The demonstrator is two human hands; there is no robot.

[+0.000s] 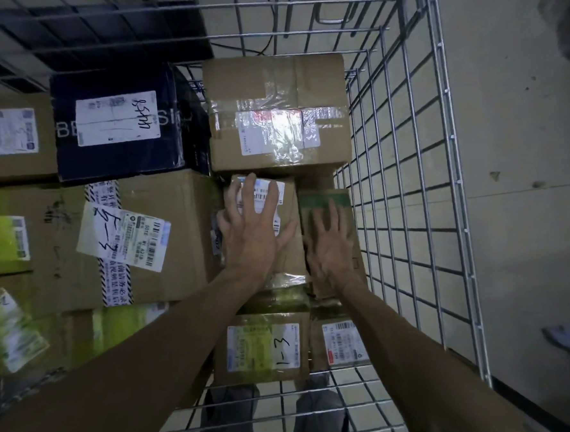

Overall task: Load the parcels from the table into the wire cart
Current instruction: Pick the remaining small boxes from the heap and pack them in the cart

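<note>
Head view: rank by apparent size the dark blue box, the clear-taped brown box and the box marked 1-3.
1. clear-taped brown box and dark blue box: look alike, not ranked.
2. box marked 1-3: smallest.

- Your left hand (249, 237) and right hand (331, 252) are bare, with tendons standing out across their backs.
- Your forearms (142, 337) are bare too, right down to the lower edge of the view, and look long and lean under the wide-angle lens.
- Your trousers (228, 412) are dark grey and lightly creased, with one trouser leg showing on either side of the lower middle.
</note>
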